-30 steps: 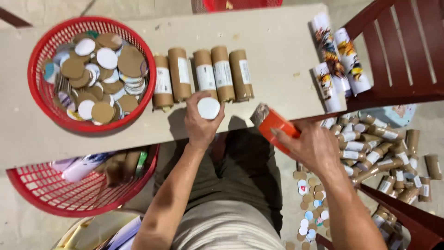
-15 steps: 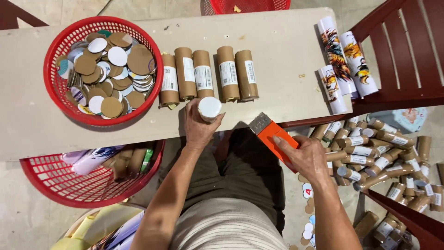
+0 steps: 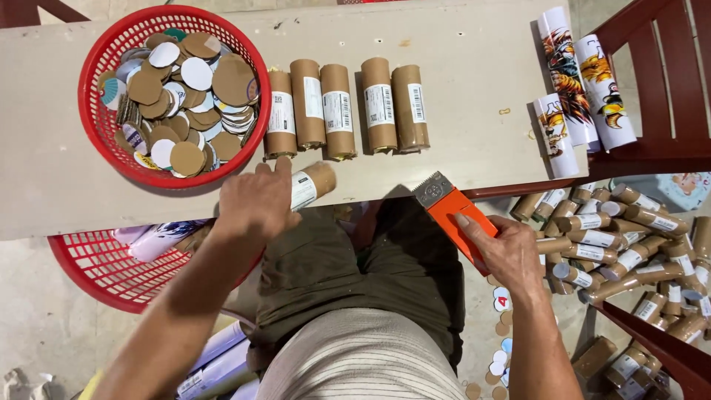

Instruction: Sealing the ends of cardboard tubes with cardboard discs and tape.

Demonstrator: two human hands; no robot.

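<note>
We have laid the cardboard tube (image 3: pixel 311 185) down since a moment ago: it stood on end under our left hand (image 3: pixel 255 204) with its white cap facing up, and now it lies on its side at the near edge of the counter (image 3: pixel 459 89), its open brown end pointing toward two o'clock. Our left hand is closed loosely over its labelled end, fingers curled on top; how firm the grip is we cannot quite tell from above. That puts the tube just short of the row of five tubes (image 3: pixel 344 111) lying side by side at twelve o'clock, apart from them.

Our right hand (image 3: pixel 507 255) has drawn back toward four o'clock and is wrapped around the orange tape cutter (image 3: pixel 453 211), its toothed metal edge pointing at the counter's near edge, touching nothing there.

At ten o'clock sits the red basket (image 3: pixel 100 137), full of round cardboard and white discs. A second red basket (image 3: pixel 104 274) lies under the counter at eight o'clock. Rolled printed posters (image 3: pixel 585 89) rest at two o'clock, and a heap of loose tubes (image 3: pixel 629 237) covers the floor at three o'clock.
</note>
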